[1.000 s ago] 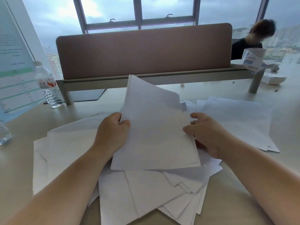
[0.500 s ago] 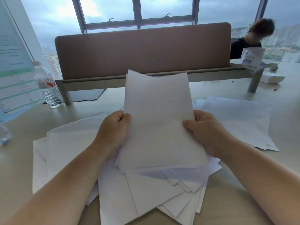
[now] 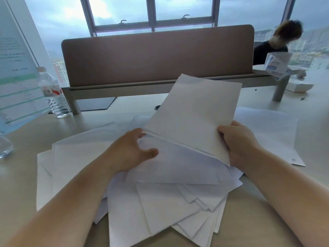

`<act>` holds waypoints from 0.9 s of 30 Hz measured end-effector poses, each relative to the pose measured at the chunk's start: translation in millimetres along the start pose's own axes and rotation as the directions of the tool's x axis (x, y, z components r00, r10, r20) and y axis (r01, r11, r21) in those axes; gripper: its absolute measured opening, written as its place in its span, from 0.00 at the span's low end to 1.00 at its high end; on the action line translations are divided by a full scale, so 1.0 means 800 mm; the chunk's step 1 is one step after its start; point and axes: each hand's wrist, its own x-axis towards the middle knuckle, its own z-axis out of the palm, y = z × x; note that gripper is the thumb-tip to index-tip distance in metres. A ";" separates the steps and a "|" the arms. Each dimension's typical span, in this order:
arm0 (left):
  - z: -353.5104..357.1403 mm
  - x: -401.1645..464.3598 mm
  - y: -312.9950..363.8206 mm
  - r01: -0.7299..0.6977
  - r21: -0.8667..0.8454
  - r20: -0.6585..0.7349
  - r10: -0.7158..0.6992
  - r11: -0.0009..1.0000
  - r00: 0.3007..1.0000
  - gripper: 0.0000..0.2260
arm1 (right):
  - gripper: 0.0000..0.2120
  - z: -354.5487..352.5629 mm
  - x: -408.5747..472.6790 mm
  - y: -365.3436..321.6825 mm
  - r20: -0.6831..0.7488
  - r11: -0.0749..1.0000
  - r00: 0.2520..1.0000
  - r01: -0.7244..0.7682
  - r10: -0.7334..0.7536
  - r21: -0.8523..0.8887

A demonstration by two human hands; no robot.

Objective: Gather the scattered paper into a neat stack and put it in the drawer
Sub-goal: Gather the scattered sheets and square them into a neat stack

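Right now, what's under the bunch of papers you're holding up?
Under the held stack, gripped by the right hand, lie loose sheets fanned out on the desk. The left hand reaches in beneath it. Anything below those sheets is covered.

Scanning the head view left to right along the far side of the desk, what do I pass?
Printed sheet with green bands → water bottle → brown desk divider → blue-and-white box on the far right.
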 end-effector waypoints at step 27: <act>-0.017 0.007 0.019 0.251 -0.805 0.097 -0.299 0.537 0.949 0.13 | 0.19 0.005 0.001 0.019 0.075 0.974 0.994 0.097 -0.083 -0.207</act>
